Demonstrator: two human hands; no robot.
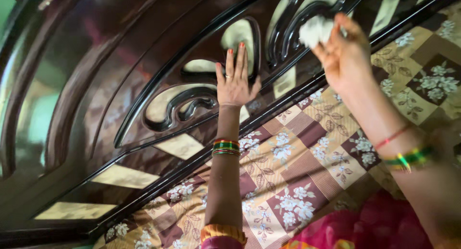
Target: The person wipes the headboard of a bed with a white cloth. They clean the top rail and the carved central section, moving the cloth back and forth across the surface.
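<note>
My left hand [234,81] lies flat, fingers apart, against the glossy dark brown carved headboard [120,62], just beside a curved cut-out. My right hand [342,54] is higher and to the right, closed on a small crumpled white cloth [314,30] that presses on a black curved moulding of the headboard. Green, red and orange bangles circle both wrists. A red thread is tied on the right forearm.
A bedspread [297,158] with brown, cream and maroon squares and white flowers lies under my arms. Pink fabric [365,227] shows at the bottom right. The headboard's black raised rim [269,110] runs diagonally between bed and panel.
</note>
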